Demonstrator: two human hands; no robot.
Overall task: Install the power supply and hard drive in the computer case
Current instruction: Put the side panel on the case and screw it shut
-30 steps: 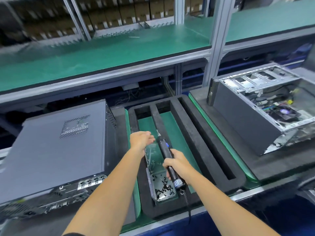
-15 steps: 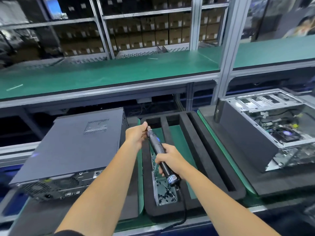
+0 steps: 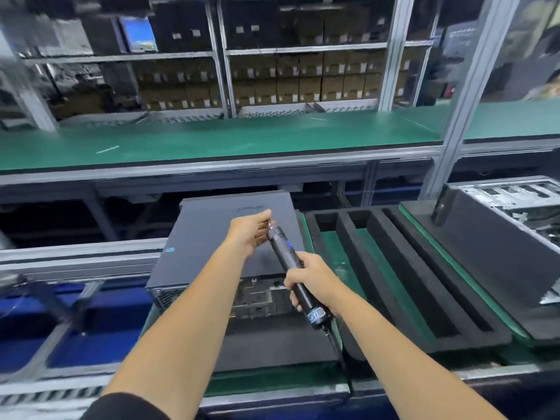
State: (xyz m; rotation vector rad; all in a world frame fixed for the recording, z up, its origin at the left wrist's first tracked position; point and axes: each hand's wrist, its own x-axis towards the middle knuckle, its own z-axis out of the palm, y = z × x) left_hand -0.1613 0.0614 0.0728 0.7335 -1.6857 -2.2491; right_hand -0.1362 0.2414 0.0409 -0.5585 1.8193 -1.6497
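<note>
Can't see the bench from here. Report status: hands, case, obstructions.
Right hand grips electric screwdriver. Left hand pinches at its bit tip. Closed computer case lies beneath, untouched. Nothing blocking.

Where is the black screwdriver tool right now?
In the head view, the electric screwdriver is near the middle, gripped by the right hand. Its tip points up to the left hand, above the closed computer case.

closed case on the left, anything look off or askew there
Nothing stands out. The closed case lies flat on its side, panel unmarked. Over it the right hand grips the screwdriver and the left hand pinches its tip.
</note>
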